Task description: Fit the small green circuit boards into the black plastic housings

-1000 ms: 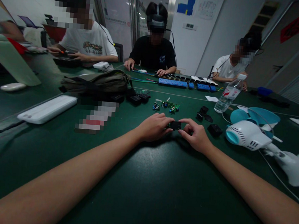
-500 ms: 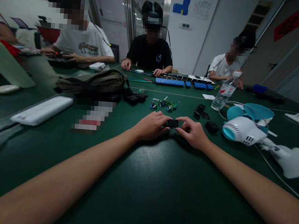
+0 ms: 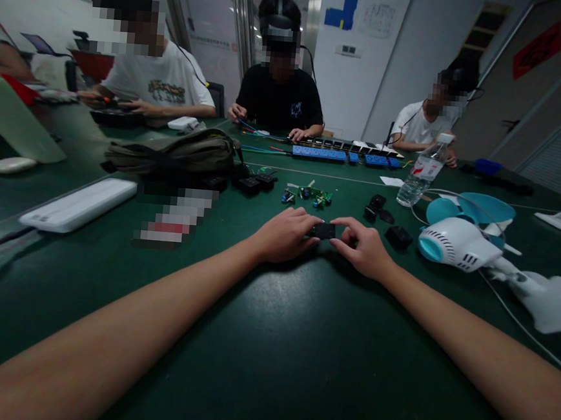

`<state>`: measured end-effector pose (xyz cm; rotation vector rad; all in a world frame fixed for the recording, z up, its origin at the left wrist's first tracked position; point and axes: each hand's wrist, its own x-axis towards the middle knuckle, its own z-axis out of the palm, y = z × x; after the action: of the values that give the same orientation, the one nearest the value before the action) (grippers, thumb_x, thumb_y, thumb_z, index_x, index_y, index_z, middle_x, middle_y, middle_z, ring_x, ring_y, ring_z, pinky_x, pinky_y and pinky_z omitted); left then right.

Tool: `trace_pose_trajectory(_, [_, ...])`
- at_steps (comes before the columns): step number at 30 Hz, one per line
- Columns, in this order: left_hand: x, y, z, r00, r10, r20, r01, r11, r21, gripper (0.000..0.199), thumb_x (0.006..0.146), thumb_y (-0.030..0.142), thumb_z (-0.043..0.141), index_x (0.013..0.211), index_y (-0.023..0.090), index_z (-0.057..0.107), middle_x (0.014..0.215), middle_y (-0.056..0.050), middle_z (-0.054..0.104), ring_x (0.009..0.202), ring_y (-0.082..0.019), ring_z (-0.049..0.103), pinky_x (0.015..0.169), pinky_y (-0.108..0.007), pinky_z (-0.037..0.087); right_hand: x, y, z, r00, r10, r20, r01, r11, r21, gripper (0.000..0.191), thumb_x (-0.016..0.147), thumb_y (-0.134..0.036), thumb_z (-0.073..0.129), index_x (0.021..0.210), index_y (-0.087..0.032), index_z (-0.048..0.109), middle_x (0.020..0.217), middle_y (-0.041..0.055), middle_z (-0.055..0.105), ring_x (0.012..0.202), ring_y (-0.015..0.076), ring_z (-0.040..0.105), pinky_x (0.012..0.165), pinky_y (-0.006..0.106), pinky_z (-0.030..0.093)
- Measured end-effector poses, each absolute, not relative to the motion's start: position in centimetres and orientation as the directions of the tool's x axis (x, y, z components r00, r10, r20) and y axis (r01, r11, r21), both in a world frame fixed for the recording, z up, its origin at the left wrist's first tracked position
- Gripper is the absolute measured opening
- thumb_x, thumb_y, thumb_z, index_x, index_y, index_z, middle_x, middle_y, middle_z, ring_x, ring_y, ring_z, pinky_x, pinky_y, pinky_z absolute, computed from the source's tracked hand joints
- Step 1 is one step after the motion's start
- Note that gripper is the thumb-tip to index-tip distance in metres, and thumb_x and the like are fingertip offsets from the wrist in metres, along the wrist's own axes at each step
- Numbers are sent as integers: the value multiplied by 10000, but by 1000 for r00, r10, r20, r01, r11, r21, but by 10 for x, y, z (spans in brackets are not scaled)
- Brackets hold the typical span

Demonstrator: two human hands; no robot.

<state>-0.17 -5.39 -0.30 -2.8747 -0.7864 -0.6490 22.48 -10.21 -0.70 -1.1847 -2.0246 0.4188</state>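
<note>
A small black rectangular case (image 3: 325,231) is held just above the green table between my two hands. My left hand (image 3: 285,235) pinches its left end with thumb and fingers. On the right end, the thumb and index finger of my right hand (image 3: 362,247) grip it, the other fingers curled. Beyond my hands lie several small green circuit boards (image 3: 309,193) with blue parts. To their right are black plastic pieces (image 3: 376,208), and a black box-shaped part (image 3: 398,237) lies beside my right hand. What the case contains is hidden.
At right stand a water bottle (image 3: 423,173) and a white and blue fan (image 3: 460,243) with a trailing cable. At left are a white power bank (image 3: 81,205) and a dark bag (image 3: 173,156). Blue strips (image 3: 318,153) lie at the far side, where several people sit.
My hands and the black case stay almost in place. Across the table, the person in black has raised one hand slightly with a blue wire.
</note>
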Motion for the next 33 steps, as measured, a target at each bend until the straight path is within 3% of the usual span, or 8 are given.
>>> trace_pose_trajectory(33, [0,-55,-1,787,445,427,503,-864,-25,308,935,334,563,1174,142,593,1042,-115,697,971,-244,600,855,-375,460,224,-102,-8,-315,839,444,626,535,-568,313,844,-310,634,1128,-178,629,593,-56,546,512,122,478,553,246,363])
